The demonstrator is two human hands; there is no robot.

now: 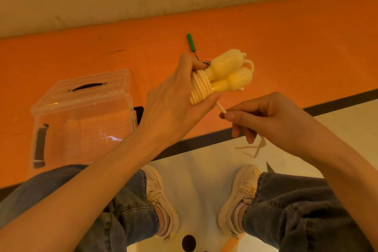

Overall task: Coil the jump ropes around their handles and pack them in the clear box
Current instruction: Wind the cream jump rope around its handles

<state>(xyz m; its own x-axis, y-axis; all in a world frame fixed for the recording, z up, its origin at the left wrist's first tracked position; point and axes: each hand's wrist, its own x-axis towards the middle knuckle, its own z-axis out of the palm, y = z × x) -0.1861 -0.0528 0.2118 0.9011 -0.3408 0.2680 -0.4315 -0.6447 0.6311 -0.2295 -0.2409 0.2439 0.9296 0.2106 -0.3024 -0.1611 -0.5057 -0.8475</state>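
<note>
A left hand (pixel 169 106) is gripping two yellow handles (pixel 229 71) wrapped in rope coils (pixel 199 88); the right hand (pixel 263 116) is pinching the loose rope end (pixel 221 108). The clear box (pixel 81 116) is sitting closed on the orange surface (pixel 286 47) to the left, near its front edge.

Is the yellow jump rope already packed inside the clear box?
No, the left hand holds the yellow jump rope above the floor while the right hand pinches its loose end; the clear box sits apart.
</note>
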